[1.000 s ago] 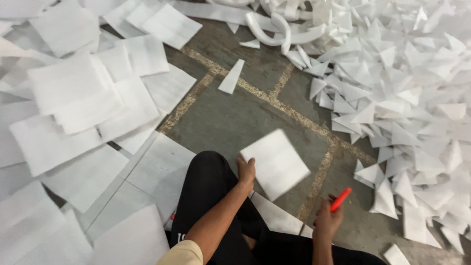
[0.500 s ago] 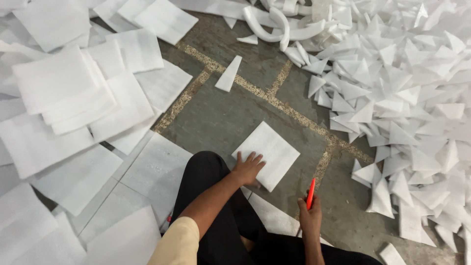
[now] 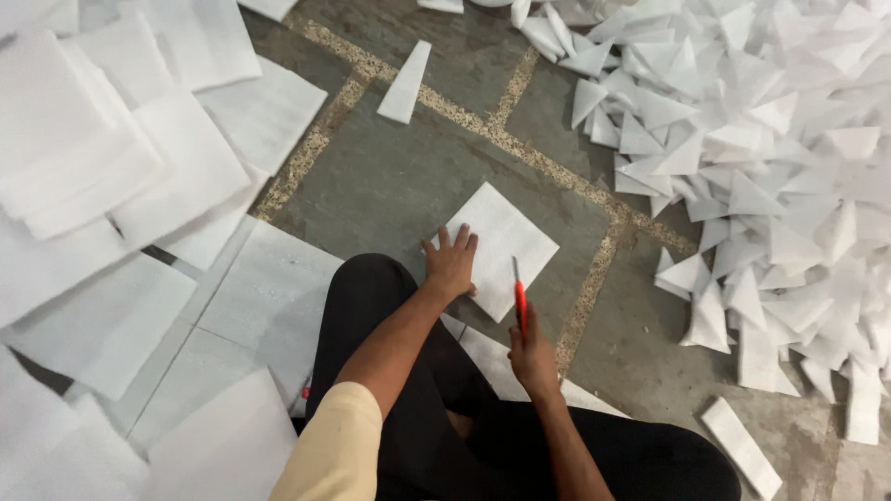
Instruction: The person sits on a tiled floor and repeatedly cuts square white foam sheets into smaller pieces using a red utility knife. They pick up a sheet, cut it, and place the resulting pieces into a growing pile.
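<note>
Now your left hand lies flat, fingers spread, on the white square foam sheet on the floor. Your right hand grips a red-handled cutter, blade touching the sheet's edge.

1. Light is soft and even, fairly bright, with no single source evident.
2. Shadows are faint: a thin dark edge shows under the left hand and along the overlapping sheets at left.
3. The white triangles at right are nearly blown out, so their edges merge.
4. The floor looks sharp, its grain clear.
5. Corners are slightly soft, with mild wide-angle stretching toward the edges.
6. The cutter is crisp, without motion blur.
</note>
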